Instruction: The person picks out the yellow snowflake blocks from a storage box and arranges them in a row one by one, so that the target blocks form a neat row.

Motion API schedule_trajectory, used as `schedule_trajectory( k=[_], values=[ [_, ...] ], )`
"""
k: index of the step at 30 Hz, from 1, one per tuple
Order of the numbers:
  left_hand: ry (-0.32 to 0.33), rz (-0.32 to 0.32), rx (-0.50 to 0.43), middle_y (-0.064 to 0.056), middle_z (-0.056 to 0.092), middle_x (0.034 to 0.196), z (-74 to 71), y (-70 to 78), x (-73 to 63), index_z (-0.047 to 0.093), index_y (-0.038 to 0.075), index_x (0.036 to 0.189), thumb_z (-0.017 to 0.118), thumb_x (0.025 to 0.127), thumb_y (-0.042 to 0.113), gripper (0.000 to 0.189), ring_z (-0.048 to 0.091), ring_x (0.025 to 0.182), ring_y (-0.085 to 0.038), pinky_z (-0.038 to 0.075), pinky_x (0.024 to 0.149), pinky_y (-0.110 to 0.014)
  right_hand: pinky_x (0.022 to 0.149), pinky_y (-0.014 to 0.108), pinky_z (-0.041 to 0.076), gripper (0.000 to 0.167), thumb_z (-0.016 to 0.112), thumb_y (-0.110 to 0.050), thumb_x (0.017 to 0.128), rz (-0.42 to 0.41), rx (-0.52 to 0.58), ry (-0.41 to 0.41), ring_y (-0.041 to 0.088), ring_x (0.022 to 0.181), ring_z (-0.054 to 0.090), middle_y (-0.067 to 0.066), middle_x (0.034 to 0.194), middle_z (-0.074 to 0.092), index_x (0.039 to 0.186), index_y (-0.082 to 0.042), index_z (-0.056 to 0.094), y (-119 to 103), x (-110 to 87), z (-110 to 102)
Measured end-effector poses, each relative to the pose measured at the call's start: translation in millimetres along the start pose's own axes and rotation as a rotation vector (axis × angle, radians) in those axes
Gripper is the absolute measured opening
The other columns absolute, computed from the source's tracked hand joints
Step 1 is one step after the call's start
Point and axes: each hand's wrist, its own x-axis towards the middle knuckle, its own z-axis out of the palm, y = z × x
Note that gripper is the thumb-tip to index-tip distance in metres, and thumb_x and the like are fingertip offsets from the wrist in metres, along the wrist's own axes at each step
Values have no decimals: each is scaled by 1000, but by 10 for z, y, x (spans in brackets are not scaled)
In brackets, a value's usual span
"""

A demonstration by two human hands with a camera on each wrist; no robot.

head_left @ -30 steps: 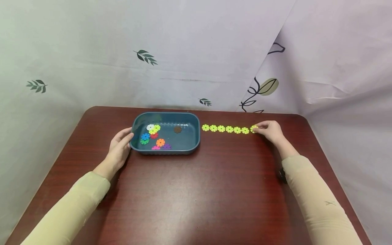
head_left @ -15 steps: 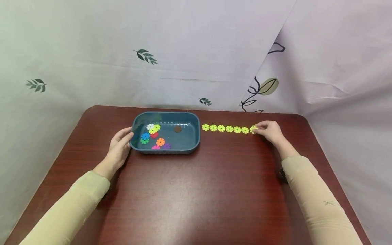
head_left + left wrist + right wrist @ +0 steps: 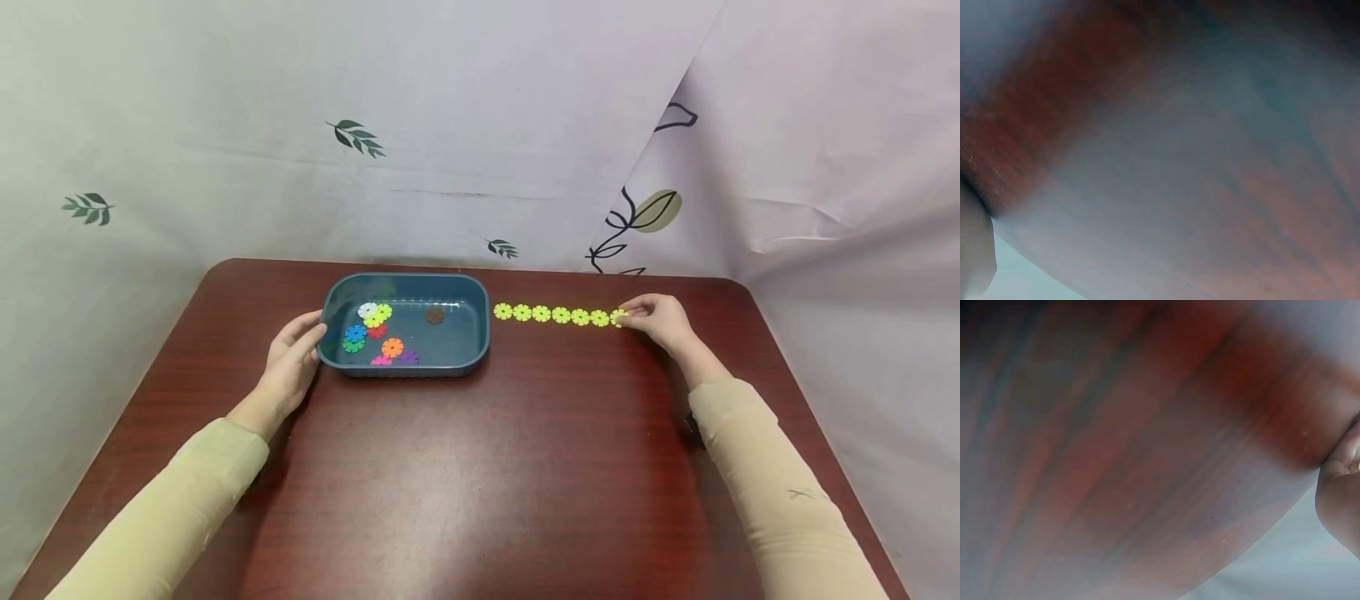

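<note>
In the head view my right hand [image 3: 658, 321] pinches a yellow snowflake disc [image 3: 618, 317] at the right end of a row. The fingertips cover part of this disc. Several matching yellow discs [image 3: 542, 313] lie flat in a line leftward from it. My left hand [image 3: 292, 358] grips the left end of a dark blue-green tray [image 3: 450, 369], its thumb at the rim. Inside the tray lie a brown disc [image 3: 434, 316], an orange disc [image 3: 392, 347], a blue disc [image 3: 356, 333] and several others. Both wrist views are blurred, with only a bit of hand showing at the edge.
A dark red-brown wooden table [image 3: 465, 467] carries everything. Behind it hangs a pale cloth [image 3: 450, 150] with leaf prints, which also closes off both sides. A small black object [image 3: 693, 427] shows beneath the right sleeve.
My right hand has slid slightly left with the yellow disc, closing the gap to its neighbour in the row. The left hand and the tray have stayed put.
</note>
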Motion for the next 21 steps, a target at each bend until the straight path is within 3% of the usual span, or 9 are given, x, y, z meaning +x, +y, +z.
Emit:
schedule_trajectory(
  k=[10,21],
  values=[
    [0,2,-7,8,65,119,1,2,-16,74,21,115,60,108,7,21,65,108,-5,54,93,-15,72,6,46,37,84,-18,93,9,-10,-17,-13,70,61,14,97,80,116,9,74,-48,-18,-13],
    [-11,16,14,7,63,122,-5,-22,-15,71,19,119,60,108,8,19,66,109,-6,55,95,-15,73,6,45,35,83,-20,93,15,-48,-5,-13,70,61,14,97,81,115,7,75,-17,-11,-24]
  ],
)
